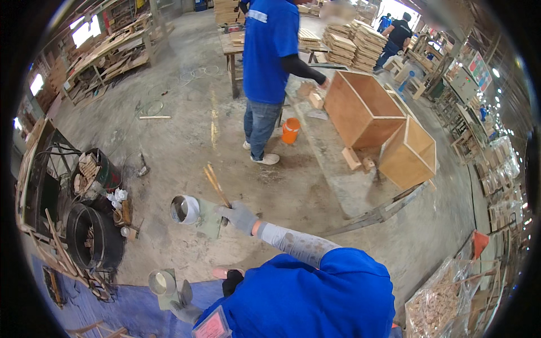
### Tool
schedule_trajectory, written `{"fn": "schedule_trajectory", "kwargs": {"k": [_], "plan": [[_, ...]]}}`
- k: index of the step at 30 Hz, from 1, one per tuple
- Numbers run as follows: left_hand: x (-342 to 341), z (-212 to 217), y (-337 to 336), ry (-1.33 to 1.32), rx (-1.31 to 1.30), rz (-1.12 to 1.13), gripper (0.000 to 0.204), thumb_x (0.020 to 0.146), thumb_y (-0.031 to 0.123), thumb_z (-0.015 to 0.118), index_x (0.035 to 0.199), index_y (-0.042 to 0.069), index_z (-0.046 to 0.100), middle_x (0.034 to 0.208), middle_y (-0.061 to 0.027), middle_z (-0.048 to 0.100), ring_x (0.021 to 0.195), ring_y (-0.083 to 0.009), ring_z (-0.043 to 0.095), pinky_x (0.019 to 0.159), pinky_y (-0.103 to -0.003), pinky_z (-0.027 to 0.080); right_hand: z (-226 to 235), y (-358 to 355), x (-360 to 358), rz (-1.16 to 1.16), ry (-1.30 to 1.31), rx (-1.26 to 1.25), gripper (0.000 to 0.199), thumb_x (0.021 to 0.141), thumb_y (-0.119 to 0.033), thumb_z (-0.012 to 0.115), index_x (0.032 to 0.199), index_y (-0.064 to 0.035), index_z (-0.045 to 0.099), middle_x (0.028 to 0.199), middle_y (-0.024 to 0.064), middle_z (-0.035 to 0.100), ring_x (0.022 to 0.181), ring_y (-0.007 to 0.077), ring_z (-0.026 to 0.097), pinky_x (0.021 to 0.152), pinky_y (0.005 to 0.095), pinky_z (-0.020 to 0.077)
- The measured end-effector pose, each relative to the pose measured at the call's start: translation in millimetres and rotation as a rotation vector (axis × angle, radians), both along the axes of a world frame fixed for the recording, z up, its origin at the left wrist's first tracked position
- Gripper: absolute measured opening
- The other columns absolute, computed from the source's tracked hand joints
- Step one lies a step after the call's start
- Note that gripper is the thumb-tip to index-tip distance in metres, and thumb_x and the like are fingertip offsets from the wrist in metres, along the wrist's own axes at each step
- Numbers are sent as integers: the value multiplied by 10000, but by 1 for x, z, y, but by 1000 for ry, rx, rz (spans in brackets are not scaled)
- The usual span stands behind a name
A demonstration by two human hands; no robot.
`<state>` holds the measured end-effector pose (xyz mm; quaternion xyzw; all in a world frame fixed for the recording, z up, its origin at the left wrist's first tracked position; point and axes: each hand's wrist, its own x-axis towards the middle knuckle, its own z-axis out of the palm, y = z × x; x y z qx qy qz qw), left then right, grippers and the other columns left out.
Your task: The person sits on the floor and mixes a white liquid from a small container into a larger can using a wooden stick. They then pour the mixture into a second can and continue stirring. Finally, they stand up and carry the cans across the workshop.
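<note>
Both gloved hands [239, 216] raised, gripping metal-cupped tools [186, 209].

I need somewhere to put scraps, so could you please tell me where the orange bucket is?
In the head view, the orange bucket stands on the concrete floor at upper centre, just right of the standing person's legs and left of the open wooden crates.

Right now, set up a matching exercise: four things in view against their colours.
Things:
1. bucket on the floor
2. glove on the right hand
3. open wooden box
4. tarp at the lower edge

Colours:
A. grey
B. blue
C. orange
D. brown

Pairs: 1-C, 2-A, 3-D, 4-B
</note>
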<state>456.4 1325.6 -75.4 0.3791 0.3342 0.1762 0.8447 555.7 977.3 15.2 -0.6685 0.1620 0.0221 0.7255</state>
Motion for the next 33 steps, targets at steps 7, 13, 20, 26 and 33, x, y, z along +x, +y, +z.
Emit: {"fn": "schedule_trajectory", "kwargs": {"k": [7,13,20,26,33], "plan": [[146,8,94,-118,74,-202,387,895,192,422,1201,-44,411,1130,-185,510,996,-313,535,831,-392,478,-57,83,102,18,-151,-389,162,798,-199,568,840,-56,630,634,68,569,517,183,494,492,304,373],[244,62,148,-197,126,-96,220,886,179,471,1032,16,500,972,-96,530,869,-251,556,803,-434,501,-21,155,178,212,-395,-1018,241,749,-100,538,985,-85,589,695,59,533,623,223,489,572,361,351],[305,30,233,-149,13,38,235,896,173,472,1047,-7,469,989,-106,552,877,-239,580,741,-425,537,-50,284,302,53,183,39,229,830,-271,593,721,-71,567,500,-17,453,351,49,341,337,212,228],[324,-8,312,-41,-68,158,236,897,176,467,1062,8,463,993,-131,561,866,-268,600,710,-408,542,-78,384,376,223,323,-16,243,806,-251,621,641,-90,545,542,5,502,377,56,367,350,217,255],[355,-104,389,127,-126,115,321,900,196,459,1181,42,436,1098,-100,543,900,-247,594,710,-394,532,-142,444,409,312,311,-210,199,798,-210,629,660,-91,549,557,-40,457,429,54,387,389,243,300]]}}
